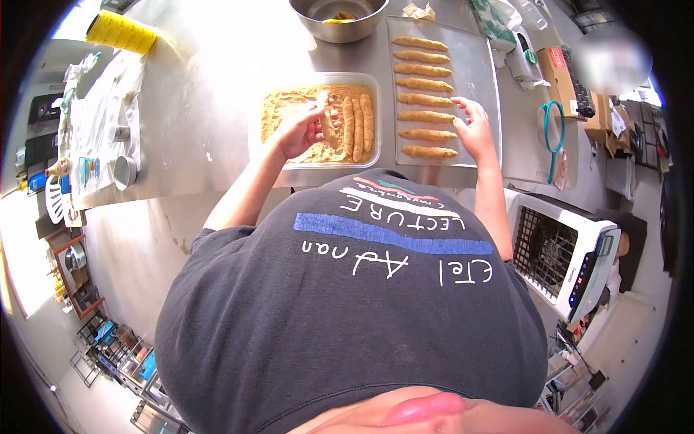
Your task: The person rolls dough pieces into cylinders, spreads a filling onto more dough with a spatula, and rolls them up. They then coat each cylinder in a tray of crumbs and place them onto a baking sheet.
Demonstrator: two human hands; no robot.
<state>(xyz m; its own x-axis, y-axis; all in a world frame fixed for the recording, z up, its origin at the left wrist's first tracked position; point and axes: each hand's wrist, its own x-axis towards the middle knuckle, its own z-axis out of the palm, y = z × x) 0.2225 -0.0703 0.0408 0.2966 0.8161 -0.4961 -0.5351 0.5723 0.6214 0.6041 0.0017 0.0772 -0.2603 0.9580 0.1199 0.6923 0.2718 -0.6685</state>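
Note:
My left hand (302,134) is over a white plastic tub (376,137) of tan crumbs (278,108), its fingers curled against a crumb-covered dough stick (330,132). Several coated dough sticks (358,126) lie side by side at the tub's right end. My right hand (474,129) is at the right edge of a metal tray (426,25), thumb and fingers apart, close to the ends of the lower sticks. On that tray, several breaded dough sticks (425,99) lie in one column, spaced apart.
A steel bowl (338,29) with something yellowish inside stands behind the tub. A yellow roll (121,32) lies at the far left of the steel table (210,87). To the right are a teal-framed item (552,134), a cardboard box (567,87) and a white appliance (564,253).

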